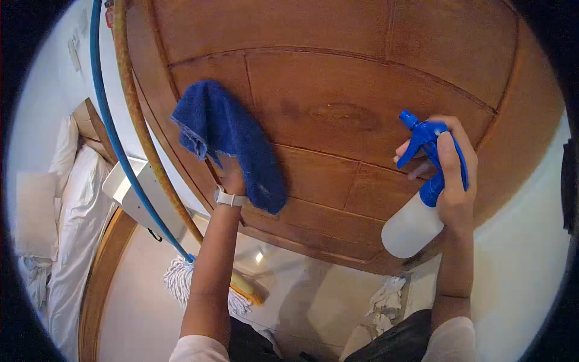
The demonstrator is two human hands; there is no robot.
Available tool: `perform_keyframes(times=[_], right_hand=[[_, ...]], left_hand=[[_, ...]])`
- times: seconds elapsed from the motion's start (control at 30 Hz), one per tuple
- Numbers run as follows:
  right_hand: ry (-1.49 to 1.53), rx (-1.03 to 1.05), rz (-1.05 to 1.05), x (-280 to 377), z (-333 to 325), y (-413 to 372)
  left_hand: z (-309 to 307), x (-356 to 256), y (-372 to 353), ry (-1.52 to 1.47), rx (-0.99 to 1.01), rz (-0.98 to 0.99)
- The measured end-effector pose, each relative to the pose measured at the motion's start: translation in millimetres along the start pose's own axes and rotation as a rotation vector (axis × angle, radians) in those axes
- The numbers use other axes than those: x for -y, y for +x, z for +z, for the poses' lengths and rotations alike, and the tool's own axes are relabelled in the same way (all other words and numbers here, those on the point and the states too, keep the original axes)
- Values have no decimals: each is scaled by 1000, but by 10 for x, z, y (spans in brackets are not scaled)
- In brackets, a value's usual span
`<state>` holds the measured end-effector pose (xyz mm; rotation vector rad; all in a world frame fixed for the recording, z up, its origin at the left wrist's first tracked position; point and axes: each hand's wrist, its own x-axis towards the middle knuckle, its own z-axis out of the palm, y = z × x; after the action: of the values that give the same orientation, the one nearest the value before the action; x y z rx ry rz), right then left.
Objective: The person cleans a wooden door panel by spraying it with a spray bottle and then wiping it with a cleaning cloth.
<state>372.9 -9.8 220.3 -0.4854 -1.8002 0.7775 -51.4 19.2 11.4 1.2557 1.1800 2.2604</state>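
A dark blue cloth [241, 136] drapes over my left hand [230, 174], hiding most of its fingers, and lies against the brown wooden door [325, 78]. My left wrist wears a white watch [231, 198]. On the right, my right hand [456, 181] is wrapped round the neck of a spray bottle [412, 226] with a white body and a blue trigger head. Its fingers are at the trigger, and the nozzle points toward the upper left, at the door panels.
Left of the door stand a blue-handled mop [178, 279] and a broom [244, 289] with yellowish bristles. Behind them are a white container [129, 181] and a bed [78, 199] with pillows. Crumpled whitish scraps [386, 298] lie on the floor by the door's bottom right.
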Motion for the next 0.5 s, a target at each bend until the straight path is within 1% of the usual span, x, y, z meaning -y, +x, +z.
perform_keyframes(times=[0.07, 0.13, 0.2, 0.3, 0.37, 0.43, 0.5], right_hand=[[-4, -2, 2, 18, -24, -8], [-1, 3, -5, 23, -60, 0], [10, 6, 2, 19, -98, -1], [-21, -9, 9, 40, -116, -18], [-39, -23, 13, 61, -120, -13], [-37, -35, 16, 74, -121, -24], [10, -21, 35, 79, -141, -22]], left_hand=[[149, 13, -28, -31, -58, 36], [412, -55, -86, 18, -115, 84], [447, -212, -44, 181, -19, 92], [485, -279, -30, 109, 36, -13], [516, -320, 1, 93, 50, -20], [621, -344, 7, 131, 19, 52], [762, -382, 27, 240, -36, 180]])
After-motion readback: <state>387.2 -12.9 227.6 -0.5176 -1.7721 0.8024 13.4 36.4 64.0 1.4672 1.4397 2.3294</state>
